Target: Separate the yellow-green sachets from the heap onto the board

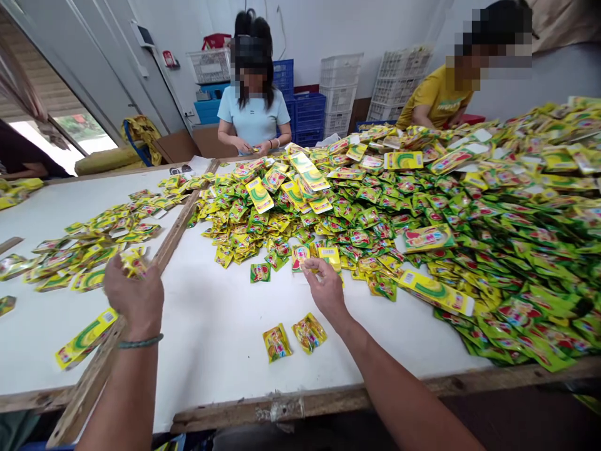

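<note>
My left hand (134,291), with a bracelet at the wrist, is closed around a blurred yellow packet (135,262) above the wooden divider. My right hand (325,289) has its thumb and fingers pinched at the edge of a small printed carton (300,257) in front of the pile. Right behind those fingers lies a yellow carton face with a barcode (330,255). Two yellow packets, a left one (277,343) and a right one (309,332), lie flat on the white table (211,338) nearer to me. A green packet (260,272) lies left of my right hand.
A large heap of green and yellow packets (507,250) covers the right side, with long cartons (436,292) on it. Beyond the wooden divider (181,225) are flat yellow cartons (89,338). Two co-workers, one in light blue (253,116) and one in yellow (434,94), are across the table.
</note>
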A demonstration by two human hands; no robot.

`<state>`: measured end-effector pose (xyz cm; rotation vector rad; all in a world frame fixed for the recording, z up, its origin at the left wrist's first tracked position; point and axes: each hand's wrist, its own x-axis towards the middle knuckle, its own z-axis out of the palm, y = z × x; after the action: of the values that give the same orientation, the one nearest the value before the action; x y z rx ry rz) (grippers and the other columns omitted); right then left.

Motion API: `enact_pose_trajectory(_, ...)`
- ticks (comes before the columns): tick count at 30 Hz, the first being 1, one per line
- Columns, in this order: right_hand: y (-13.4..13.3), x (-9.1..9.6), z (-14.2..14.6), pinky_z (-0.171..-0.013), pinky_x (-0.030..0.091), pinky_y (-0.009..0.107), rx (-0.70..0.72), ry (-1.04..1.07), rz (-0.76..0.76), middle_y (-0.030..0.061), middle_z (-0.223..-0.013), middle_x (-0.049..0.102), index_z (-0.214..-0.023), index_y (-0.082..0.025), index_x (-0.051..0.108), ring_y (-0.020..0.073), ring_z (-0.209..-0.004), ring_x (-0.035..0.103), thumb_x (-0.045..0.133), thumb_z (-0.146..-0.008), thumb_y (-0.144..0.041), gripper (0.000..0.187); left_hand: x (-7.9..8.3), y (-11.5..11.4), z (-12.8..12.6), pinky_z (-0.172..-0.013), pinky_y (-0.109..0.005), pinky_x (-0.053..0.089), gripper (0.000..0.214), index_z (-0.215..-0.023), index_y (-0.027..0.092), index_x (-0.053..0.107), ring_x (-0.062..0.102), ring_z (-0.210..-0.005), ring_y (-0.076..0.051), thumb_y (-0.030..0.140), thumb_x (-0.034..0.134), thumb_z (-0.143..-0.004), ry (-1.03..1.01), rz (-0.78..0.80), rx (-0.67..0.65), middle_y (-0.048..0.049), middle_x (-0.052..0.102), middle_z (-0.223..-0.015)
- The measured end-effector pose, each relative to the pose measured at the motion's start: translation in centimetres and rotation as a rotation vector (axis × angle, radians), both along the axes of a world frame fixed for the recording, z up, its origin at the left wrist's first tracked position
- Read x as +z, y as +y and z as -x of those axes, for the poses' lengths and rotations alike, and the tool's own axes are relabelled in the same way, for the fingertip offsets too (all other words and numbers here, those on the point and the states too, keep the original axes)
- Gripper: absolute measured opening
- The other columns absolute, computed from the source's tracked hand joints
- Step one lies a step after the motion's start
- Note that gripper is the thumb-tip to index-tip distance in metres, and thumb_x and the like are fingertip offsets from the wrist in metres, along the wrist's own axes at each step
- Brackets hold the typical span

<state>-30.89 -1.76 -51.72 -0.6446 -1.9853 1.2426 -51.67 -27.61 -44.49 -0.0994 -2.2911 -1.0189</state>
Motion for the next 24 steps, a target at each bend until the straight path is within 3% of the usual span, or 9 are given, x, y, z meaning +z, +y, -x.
enact_pose_trajectory(2, -0.2, 0.0, 0.2, -0.073, 0.044, 0.03, 0.055, -0.034, 0.004, 0.0039, -0.089, 0.066, -0.088, -0.019, 0.062, 0.0179, -0.086, 0.058, 0.054, -0.08, -0.03, 0.015, 0.1, 0.2, -0.2, -0.091, -0.05, 0.04, 0.058, -0.119, 0.012, 0.045, 0.051, -0.107, -0.031, 0.031, 0.065, -0.068, 0.103, 0.157, -0.009, -0.0155, 0.054, -0.119)
enact_pose_trajectory(5, -0.4, 0.3, -0.1, -0.066, 0.043, 0.027, 0.25, -0.13, 0.047, 0.0024, -0.079, 0.066, -0.085, -0.018, 0.063, 0.0154, -0.073, 0.058, 0.059, -0.077, -0.033, 0.017, -2.0, 4.0, -3.1, -0.095, -0.043, 0.04, 0.042, -0.116, 0.014, 0.053, 0.05, -0.111, -0.027, 0.029, 0.056, -0.076, 0.037, 0.414, -0.451, -0.0127, 0.058, -0.116)
enact_pose_trajectory(8, -0.8, 0.6, -0.8, -0.066, 0.042, 0.026, 0.469, -0.211, 0.033, 0.0018, -0.081, 0.065, -0.088, -0.018, 0.065, 0.0142, -0.073, 0.056, 0.067, -0.072, -0.037, 0.025, -5.2, 8.5, -6.1, -0.102, -0.04, 0.035, 0.045, -0.121, 0.013, 0.052, 0.041, -0.124, -0.027, 0.022, 0.053, -0.076, -0.051, 0.694, -0.828, -0.0133, 0.053, -0.128)
enact_pose_trajectory(10, -1.6, 0.6, -1.1, -0.071, 0.042, 0.027, 0.622, -0.247, -0.078, 0.0026, -0.087, 0.065, -0.093, -0.019, 0.065, 0.0153, -0.08, 0.055, 0.072, -0.067, -0.039, 0.034, -6.8, 10.3, -7.0, -0.102, -0.038, 0.035, 0.046, -0.122, 0.013, 0.051, 0.041, -0.125, -0.025, 0.014, 0.048, -0.076, -0.122, 0.813, -0.91, -0.0131, 0.05, -0.132)
enact_pose_trajectory(13, -3.4, 0.1, -1.1, -0.079, 0.04, 0.03, 0.808, -0.337, -0.35, 0.0054, -0.095, 0.062, -0.096, -0.019, 0.064, 0.0194, -0.091, 0.05, 0.078, -0.057, -0.044, 0.049, -7.8, 11.0, -7.1, -0.095, -0.036, 0.039, 0.047, -0.121, 0.015, 0.053, 0.052, -0.114, -0.024, 0.007, 0.039, -0.077, -0.206, 0.823, -0.849, -0.013, 0.053, -0.129)
enact_pose_trajectory(16, -5.0, -0.7, -1.0, -0.076, 0.039, 0.031, 0.874, -0.444, -0.525, 0.0073, -0.093, 0.059, -0.08, -0.016, 0.064, 0.0212, -0.09, 0.048, 0.078, -0.056, -0.046, 0.041, -7.7, 10.7, -6.7, -0.088, -0.037, 0.041, 0.041, -0.116, 0.016, 0.058, 0.059, -0.101, -0.025, 0.01, 0.041, -0.079, -0.277, 0.681, -0.787, -0.0129, 0.063, -0.113)
enact_pose_trajectory(18, -5.2, -1.0, -0.9, -0.069, 0.039, 0.029, 0.854, -0.486, -0.503, 0.0053, -0.085, 0.059, -0.071, -0.016, 0.061, 0.0185, -0.081, 0.05, 0.077, -0.059, -0.041, 0.033, -7.5, 10.6, -6.7, -0.082, -0.036, 0.043, 0.031, -0.107, 0.017, 0.062, 0.061, -0.09, -0.025, 0.018, 0.046, -0.081, -0.386, 0.452, -0.757, -0.0108, 0.068, -0.097)
enact_pose_trajectory(21, -4.0, -0.9, -0.7, -0.056, 0.035, 0.024, 0.649, -0.464, -0.22, -0.0022, -0.065, 0.053, -0.068, -0.018, 0.055, 0.0127, -0.062, 0.049, 0.073, -0.063, -0.034, 0.025, -7.3, 10.9, -7.3, -0.074, -0.032, 0.046, 0.023, -0.093, 0.015, 0.064, 0.062, -0.077, -0.02, 0.03, 0.057, -0.077, -0.664, -0.142, -0.823, -0.0064, 0.068, -0.082)
enact_pose_trajectory(24, -2.2, -0.3, -0.3, -0.05, 0.036, 0.022, 0.328, -0.253, 0.252, -0.0055, -0.058, 0.049, -0.068, -0.019, 0.048, 0.0113, -0.053, 0.051, 0.066, -0.068, -0.039, 0.027, -7.0, 11.4, -8.7, -0.075, -0.029, 0.048, 0.025, -0.09, 0.013, 0.062, 0.062, -0.075, -0.016, 0.029, 0.067, -0.07, -0.947, -0.634, -0.945, -0.0051, 0.068, -0.085)
